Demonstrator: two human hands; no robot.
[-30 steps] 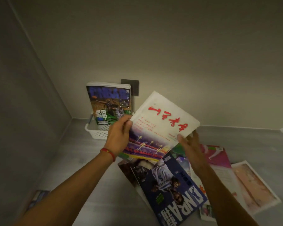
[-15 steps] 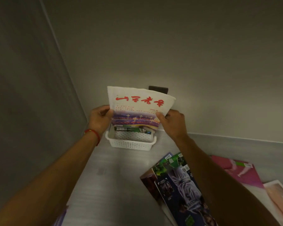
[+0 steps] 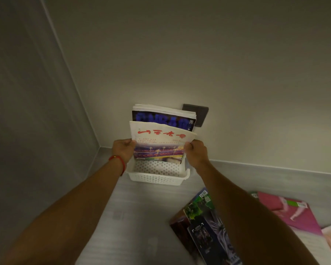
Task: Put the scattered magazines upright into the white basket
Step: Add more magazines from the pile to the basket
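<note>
Left hand (image 3: 123, 151) & right hand (image 3: 196, 153) both grip the white magazine (image 3: 161, 142) upright, prob. bottoming in the white basket (image 3: 157, 177) w/ a dark magazine (image 3: 161, 119) behind; floor magazines (image 3: 204, 224) remain.

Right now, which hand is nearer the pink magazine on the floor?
Right. The right hand has a grip on the white magazine's right edge, the side toward the pink magazine. The left hand holds its left edge, farther away.
</note>
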